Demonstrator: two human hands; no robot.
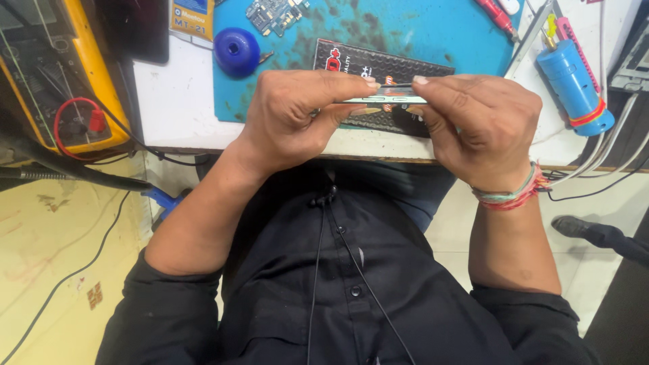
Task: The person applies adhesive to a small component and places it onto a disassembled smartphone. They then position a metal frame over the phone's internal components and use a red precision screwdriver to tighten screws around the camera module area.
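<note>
Head view | we see left hand (291,118) and right hand (473,125) pinching thin flat phone (385,100) edge-on above table (378,145) front edge | we judge it light, stiff, fragile; grip its ends

I am sitting at a white worktable (179,101) whose wooden front edge is running across in front of me. A blue rubber work mat (419,27) is covering its far middle. Below, to the left, a pale yellowish floor (61,270) is showing stains, and to the right glossy white floor tiles (595,203) are catching even, soft light.
</note>
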